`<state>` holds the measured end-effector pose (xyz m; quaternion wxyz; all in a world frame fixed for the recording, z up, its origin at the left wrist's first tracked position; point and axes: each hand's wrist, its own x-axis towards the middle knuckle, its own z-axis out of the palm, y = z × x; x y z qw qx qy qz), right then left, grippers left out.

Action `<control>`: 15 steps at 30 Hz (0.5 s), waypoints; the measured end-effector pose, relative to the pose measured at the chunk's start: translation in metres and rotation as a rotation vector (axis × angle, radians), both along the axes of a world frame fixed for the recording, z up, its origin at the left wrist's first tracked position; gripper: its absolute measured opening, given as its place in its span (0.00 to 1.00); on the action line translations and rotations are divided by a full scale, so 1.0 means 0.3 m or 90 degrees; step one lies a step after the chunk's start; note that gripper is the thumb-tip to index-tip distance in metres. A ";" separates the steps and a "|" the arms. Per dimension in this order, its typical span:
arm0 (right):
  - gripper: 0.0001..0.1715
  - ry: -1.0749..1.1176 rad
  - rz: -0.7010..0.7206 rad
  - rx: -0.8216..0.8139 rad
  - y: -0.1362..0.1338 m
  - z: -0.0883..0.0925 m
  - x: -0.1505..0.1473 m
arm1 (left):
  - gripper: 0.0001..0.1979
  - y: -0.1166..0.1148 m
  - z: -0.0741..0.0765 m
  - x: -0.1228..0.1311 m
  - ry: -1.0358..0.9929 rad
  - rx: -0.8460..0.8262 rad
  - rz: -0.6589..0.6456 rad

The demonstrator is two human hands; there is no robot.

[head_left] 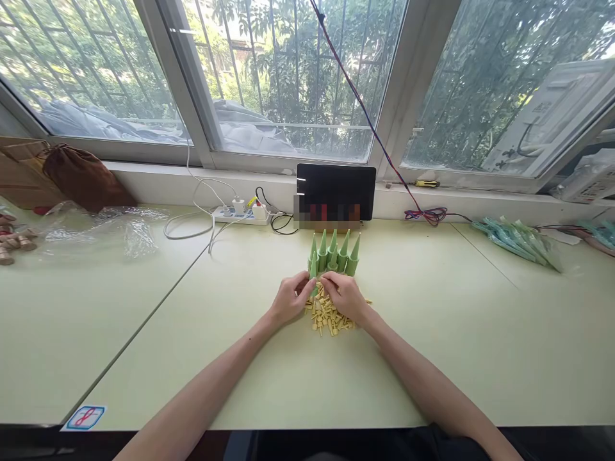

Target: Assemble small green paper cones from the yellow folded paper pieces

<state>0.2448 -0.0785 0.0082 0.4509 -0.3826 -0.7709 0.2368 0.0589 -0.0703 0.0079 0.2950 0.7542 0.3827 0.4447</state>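
My left hand and my right hand meet at the middle of the pale green table, fingers pinched together on one green cone. Just behind the hands stands a cluster of several upright green cones. Under and between the hands lies a heap of small yellow pegs; whether a peg is in the fingers I cannot tell.
A dark tablet leans against the window sill behind the cones. A power strip with white cables lies to its left. Clear plastic bags and a brown pouch lie far left; green bundles lie at the right.
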 end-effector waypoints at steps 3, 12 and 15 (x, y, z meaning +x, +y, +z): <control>0.17 0.019 -0.003 0.000 -0.003 0.001 -0.002 | 0.20 -0.001 0.006 0.007 -0.055 -0.054 0.018; 0.16 0.023 0.002 0.054 -0.001 0.000 0.001 | 0.21 0.001 -0.002 0.009 -0.166 -0.159 -0.005; 0.15 0.019 0.004 0.063 0.004 -0.005 0.003 | 0.21 0.002 -0.005 0.008 -0.124 -0.115 0.010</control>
